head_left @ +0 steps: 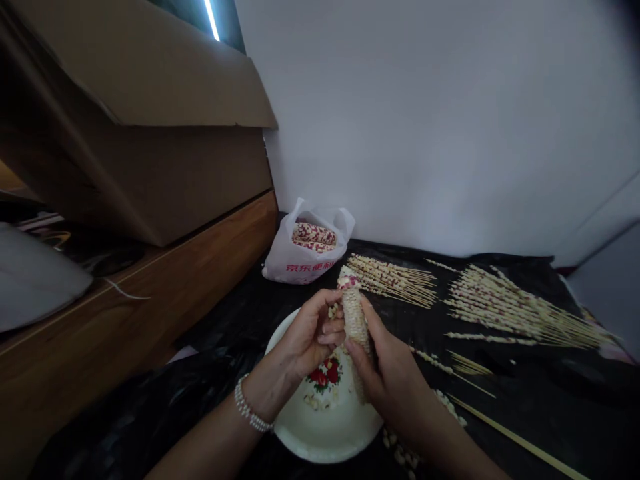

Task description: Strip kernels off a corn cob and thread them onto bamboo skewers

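Observation:
My right hand (383, 363) is wrapped round a corn cob (356, 320) held upright over a white bowl (327, 447). Most of the cob is stripped bare; white and purple kernels stay at its upper end. The fingers of my left hand (317, 330) curl in beside the cob, and a few loose corn kernels (334, 311) show in them. Inside the bowl lie some loose kernels (320, 401) near a printed red flower pattern (326, 375). A beaded bracelet (250, 408) circles my left wrist.
Behind the bowl stands a white plastic bag (300, 270) with more corn cobs (314, 235). Skewers threaded with kernels lie in a middle bundle (390, 277) and a right bundle (505, 307) on black sheeting (540, 393). A cardboard box (200, 173) rises at left.

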The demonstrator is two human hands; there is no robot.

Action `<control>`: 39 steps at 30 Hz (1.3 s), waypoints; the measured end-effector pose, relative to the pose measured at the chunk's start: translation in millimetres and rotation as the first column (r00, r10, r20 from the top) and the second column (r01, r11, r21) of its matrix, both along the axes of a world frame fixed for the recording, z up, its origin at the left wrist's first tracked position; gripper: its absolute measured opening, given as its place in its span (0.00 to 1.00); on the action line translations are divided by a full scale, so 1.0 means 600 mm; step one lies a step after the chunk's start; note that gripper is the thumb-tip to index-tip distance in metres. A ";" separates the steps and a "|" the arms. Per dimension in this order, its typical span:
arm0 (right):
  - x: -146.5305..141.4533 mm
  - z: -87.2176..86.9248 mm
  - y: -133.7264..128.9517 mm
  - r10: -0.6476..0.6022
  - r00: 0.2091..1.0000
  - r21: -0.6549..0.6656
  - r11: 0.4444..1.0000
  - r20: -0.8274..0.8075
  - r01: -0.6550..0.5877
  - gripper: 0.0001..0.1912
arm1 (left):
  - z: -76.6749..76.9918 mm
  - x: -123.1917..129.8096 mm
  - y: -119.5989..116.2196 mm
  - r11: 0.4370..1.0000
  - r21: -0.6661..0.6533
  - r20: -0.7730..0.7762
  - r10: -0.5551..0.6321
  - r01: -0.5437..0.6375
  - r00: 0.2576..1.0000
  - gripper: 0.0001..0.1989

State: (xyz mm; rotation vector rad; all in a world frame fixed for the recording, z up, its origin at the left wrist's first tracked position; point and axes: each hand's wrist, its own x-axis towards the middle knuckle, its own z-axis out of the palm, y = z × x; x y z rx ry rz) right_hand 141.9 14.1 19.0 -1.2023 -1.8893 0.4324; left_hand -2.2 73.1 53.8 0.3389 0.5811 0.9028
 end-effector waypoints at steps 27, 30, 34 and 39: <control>0.007 0.003 0.005 0.060 0.993 -0.079 0.995 -0.101 -0.068 0.32 | -0.005 0.017 -0.010 0.956 0.291 -0.217 0.101 -0.035 0.971 0.13; 0.007 0.003 0.004 0.057 0.993 -0.095 0.993 -0.103 -0.067 0.32 | -0.008 0.016 -0.009 0.965 0.258 -0.203 0.106 -0.051 0.973 0.11; 0.007 0.008 0.004 0.057 0.991 -0.150 0.986 -0.124 -0.076 0.33 | -0.009 0.011 -0.005 0.979 0.190 -0.157 0.100 -0.069 0.983 0.11; 0.008 0.016 0.005 0.074 0.981 -0.165 0.981 -0.179 -0.104 0.32 | -0.005 0.008 -0.003 0.992 0.124 -0.076 0.030 -0.020 0.997 0.09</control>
